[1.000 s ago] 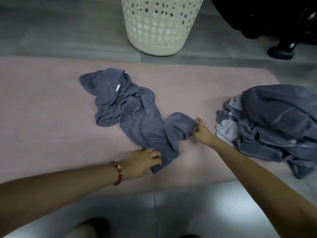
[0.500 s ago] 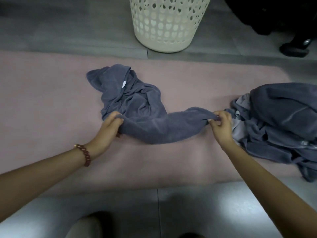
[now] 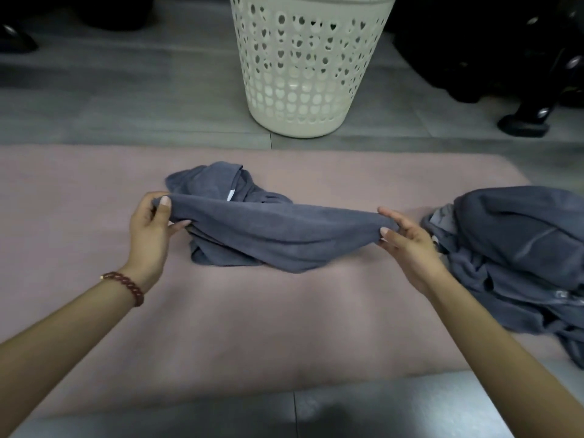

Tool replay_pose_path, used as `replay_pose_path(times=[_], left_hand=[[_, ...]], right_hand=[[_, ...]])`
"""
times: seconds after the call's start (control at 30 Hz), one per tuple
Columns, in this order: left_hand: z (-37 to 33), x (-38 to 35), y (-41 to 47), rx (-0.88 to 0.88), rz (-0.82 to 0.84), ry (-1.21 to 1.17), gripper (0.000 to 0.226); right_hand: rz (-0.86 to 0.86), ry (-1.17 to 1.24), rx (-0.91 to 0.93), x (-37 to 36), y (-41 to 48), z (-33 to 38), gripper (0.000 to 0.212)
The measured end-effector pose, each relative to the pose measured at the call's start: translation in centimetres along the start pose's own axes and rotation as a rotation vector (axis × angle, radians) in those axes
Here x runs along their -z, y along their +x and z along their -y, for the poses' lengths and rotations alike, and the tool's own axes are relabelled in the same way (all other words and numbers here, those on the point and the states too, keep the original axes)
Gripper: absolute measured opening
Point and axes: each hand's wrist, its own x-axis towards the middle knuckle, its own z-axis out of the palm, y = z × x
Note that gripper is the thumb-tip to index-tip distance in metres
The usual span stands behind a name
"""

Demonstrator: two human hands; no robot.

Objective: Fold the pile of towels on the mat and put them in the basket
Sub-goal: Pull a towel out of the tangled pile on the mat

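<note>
The grey towel (image 3: pixel 278 229) sits over the middle of the pink mat (image 3: pixel 221 327), nearer the far edge than the near one. Its long axis runs left to right, roughly parallel to the mat's far edge. The upper hem is drawn out between both hands and raised off the mat. The cloth below it sags, and the rest lies bunched on the mat behind. A small white label (image 3: pixel 230 195) shows in the bunched part.

The left hand (image 3: pixel 151 232) pinches the towel's left end, thumb on top, fingers curled beneath, palm turned inward. A beaded bracelet (image 3: pixel 124 284) is on that wrist. The right hand (image 3: pixel 407 248) pinches the right end between thumb and fingers, with the fingers lying over the hem. Both forearms reach in from the near edge, spread apart.

The pile of towels (image 3: pixel 518 248) lies crumpled at the mat's right edge, just beside the right hand and apart from the held towel. The cream perforated basket (image 3: pixel 309 74) stands upright on the grey floor beyond the far edge.
</note>
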Motion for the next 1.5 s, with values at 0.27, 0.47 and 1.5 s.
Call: replay_pose_path(times=[0.27,0.47,1.5], left_hand=[[1.3,0.6,0.5,-0.022,-0.001,-0.006,0.029],[1.3,0.7,0.8,-0.036,-0.057,0.024,0.028],[-2.4,0.4,3.7,-0.285,-0.087,0.412,0.022]], right_hand=[[-0.066,-0.281,0.022,0.6,0.0,-0.2,0.044],[-0.178,-0.233,0.167,-0.9,-0.4,-0.1,0.031],[-0.643,-0.081,0.143,-4.0,3.5,5.5,0.022]])
